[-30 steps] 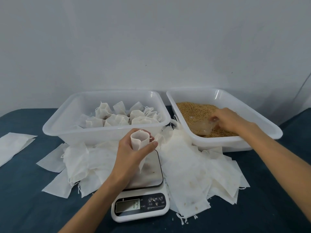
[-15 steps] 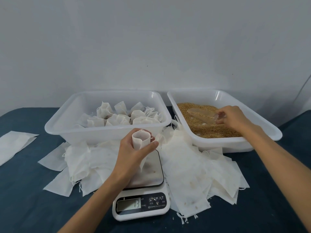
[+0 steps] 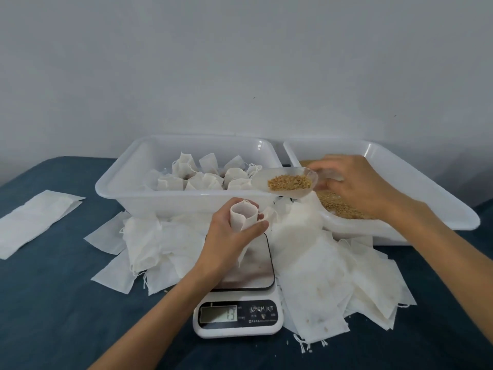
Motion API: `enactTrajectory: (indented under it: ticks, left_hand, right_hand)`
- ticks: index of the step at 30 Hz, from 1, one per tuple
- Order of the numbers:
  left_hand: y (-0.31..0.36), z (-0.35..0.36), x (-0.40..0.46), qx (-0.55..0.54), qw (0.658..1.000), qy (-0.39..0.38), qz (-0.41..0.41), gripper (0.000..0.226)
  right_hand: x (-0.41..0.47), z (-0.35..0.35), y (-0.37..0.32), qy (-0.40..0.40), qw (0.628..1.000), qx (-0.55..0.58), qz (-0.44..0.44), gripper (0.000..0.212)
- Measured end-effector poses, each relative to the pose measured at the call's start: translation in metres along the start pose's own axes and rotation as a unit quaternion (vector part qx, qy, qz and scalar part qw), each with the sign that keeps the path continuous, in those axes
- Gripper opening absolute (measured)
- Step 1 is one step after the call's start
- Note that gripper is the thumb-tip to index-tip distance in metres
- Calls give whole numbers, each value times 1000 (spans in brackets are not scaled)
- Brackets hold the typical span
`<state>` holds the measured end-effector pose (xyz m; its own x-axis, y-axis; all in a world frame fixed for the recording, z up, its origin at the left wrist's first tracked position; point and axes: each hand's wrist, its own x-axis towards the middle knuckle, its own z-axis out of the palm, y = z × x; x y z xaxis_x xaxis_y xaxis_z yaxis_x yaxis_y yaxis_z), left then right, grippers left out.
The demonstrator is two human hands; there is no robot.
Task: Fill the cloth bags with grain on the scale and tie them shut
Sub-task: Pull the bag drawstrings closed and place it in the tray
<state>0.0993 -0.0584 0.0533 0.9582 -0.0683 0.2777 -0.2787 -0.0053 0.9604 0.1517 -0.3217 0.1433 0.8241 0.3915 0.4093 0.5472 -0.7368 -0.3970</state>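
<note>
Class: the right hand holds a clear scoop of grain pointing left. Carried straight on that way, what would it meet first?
Probably the white plastic tub of tied cloth bags; the right hand already has the clear scoop over its rim, though depth is unclear.

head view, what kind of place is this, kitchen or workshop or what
Probably a small hand-packing station rather than a kitchen: a digital scale on a blue-covered table, a tub of grain, and a tub of tied bags against a bare wall.

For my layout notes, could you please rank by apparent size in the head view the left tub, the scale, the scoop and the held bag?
1. Left tub, clearly largest.
2. Scale.
3. Scoop.
4. Held bag in the left hand.
Scoop and bag look close; the hand covers part of the bag, so that order is unsure.
</note>
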Motion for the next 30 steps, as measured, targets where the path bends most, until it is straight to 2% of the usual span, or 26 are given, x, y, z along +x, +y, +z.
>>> enactTrajectory:
  ticks: [4, 9, 30]
  left_hand:
    - [0, 0, -1, 11, 1000, 9, -6, 32]
    - [-1, 0, 0, 25, 1000, 7, -11, 31]
    - [-5, 0, 1, 35, 999, -7, -12, 31]
  right_hand:
    - [4, -8, -24, -8, 996, -78, -46, 36]
    - [6, -12, -33, -9, 976, -193, -96, 37]
    - [11, -13, -41, 26, 953, -261, -152, 41]
